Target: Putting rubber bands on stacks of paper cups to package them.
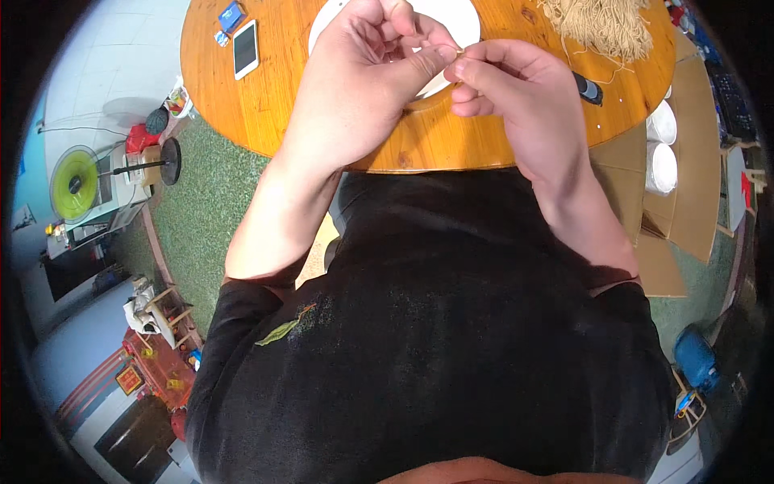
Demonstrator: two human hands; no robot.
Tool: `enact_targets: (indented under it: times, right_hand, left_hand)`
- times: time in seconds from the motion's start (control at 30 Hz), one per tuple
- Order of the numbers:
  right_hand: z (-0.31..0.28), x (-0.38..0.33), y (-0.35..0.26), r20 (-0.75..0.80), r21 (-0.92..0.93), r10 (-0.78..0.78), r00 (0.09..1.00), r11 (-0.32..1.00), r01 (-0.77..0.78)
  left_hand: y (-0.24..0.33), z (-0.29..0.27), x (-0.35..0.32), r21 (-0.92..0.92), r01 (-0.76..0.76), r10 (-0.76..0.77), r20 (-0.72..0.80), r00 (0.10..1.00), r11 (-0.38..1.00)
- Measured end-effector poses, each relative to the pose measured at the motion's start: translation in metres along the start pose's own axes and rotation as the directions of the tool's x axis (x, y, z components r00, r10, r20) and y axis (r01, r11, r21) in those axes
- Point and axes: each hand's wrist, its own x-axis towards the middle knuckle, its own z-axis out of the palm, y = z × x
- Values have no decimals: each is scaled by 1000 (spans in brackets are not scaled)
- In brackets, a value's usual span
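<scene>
My left hand (355, 97) and my right hand (528, 97) meet above the near side of a round wooden table. Thumbs and forefingers of both are pinched together on a tiny tan piece (459, 52); it looks like the end of a strand, though the fingers cover most of it. Under and behind my left hand lies a white round plate (463, 20), partly hidden. A bundle of beige cords (601, 31) rests beyond my right hand, with loose strands trailing from it. Beside my right wrist lies a small dark object (591, 90), partly covered.
On the wooden table (218, 97) a white phone (246, 50) lies at the left, near a small blue box (232, 16). Cardboard (697, 153) and white round containers (662, 168) stand to the right. A green fan (75, 184) is at the far left.
</scene>
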Motion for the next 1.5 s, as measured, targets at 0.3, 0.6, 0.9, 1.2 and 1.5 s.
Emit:
enact_targets:
  times: [0.3,0.6,0.9,1.2,1.5]
  right_hand:
    - [-6,5,-9,130,-189,21,991,982,3]
    - [-14,8,1,185,-13,53,981,999,-51]
    - [-24,7,0,197,129,106,975,983,-133]
    - [-27,6,4,202,167,80,976,979,-115]
    - [-33,8,12,240,-18,-39,970,999,44]
  left_hand:
    - [-8,-4,1,134,-7,8,-7,1000,991]
    - [19,6,-4,97,297,-281,-155,947,950]
    - [22,7,0,394,442,-398,-191,897,806]
    - [25,11,5,437,499,-435,-243,867,749]
    - [25,10,4,438,513,-453,-243,858,738]
